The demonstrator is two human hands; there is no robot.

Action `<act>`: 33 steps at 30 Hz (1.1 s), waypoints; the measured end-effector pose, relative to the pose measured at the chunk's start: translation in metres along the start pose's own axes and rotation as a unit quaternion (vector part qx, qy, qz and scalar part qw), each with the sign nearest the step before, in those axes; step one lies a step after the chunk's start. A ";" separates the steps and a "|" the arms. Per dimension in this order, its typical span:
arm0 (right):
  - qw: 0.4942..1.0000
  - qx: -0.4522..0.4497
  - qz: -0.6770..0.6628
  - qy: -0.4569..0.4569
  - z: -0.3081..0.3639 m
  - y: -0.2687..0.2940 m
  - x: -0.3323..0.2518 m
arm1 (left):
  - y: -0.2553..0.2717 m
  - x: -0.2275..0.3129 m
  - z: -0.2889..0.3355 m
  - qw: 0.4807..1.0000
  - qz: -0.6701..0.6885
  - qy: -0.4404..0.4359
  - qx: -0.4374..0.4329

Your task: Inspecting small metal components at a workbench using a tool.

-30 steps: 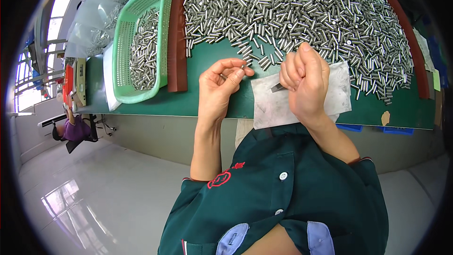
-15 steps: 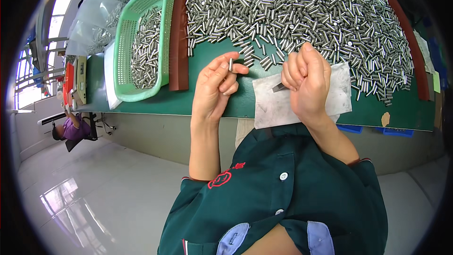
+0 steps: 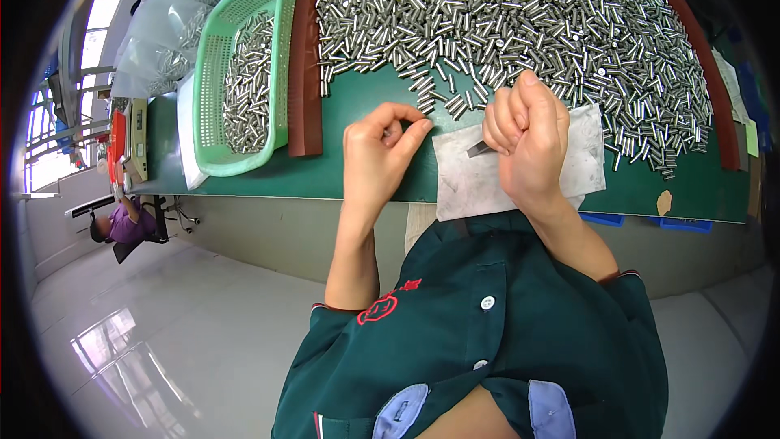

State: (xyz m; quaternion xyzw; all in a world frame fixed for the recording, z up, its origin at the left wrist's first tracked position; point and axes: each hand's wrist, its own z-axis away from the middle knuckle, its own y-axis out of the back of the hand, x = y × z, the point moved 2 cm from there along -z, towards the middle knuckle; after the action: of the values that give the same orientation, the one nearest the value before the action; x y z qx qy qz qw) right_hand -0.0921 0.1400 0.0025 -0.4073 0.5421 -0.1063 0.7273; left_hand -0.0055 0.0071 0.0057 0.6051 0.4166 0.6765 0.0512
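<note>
A large heap of short shiny metal pins spreads over the green tabletop. At its near edge my left hand is closed in a pinch, thumb and index fingertips together beside a few loose pins. Whatever sits between those fingertips is hidden. My right hand is a fist above a smudged white cloth. Out of this fist, on the left side, sticks the flat end of a dark grey metal piece; the rest of it is inside the hand.
Left of the heap, past a dark red rail, stands a green mesh basket holding more pins. Clear plastic bags lie behind it. Another red rail borders the heap's right side. A person in purple sits far left.
My left hand has turned over and moved slightly forward; the upright pin between its fingers no longer shows. My right hand stays in place with the dark metal piece.
</note>
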 end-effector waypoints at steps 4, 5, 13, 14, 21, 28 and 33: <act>1.000 -0.009 -0.003 0.004 0.000 0.001 -0.001 | -0.007 0.007 -0.001 0.991 -0.121 -0.048 0.036; 1.000 -0.005 -0.003 -0.001 0.000 0.000 -0.001 | -0.007 0.007 -0.002 0.991 -0.121 -0.049 0.035; 1.000 -0.002 -0.002 -0.001 0.000 0.001 0.000 | -0.001 -0.006 0.001 0.959 0.263 0.099 -0.046; 1.000 -0.001 0.000 0.001 0.000 0.002 0.000 | -0.001 -0.008 0.000 0.913 0.382 0.115 -0.086; 1.000 0.000 -0.002 -0.003 0.000 -0.002 0.000 | -0.001 -0.016 0.001 0.820 0.539 0.147 -0.121; 1.000 -0.005 -0.005 -0.008 0.000 0.001 0.000 | -0.001 -0.015 0.000 0.818 0.541 0.153 -0.123; 1.000 -0.003 -0.005 -0.010 0.002 0.001 0.000 | -0.002 -0.012 0.004 0.836 0.515 0.144 -0.126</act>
State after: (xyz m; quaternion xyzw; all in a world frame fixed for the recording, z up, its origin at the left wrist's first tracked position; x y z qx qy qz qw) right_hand -0.0908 0.1411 0.0018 -0.4131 0.5331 -0.1047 0.7309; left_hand 0.0002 0.0034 -0.0046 0.6167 -0.0413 0.7309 -0.2894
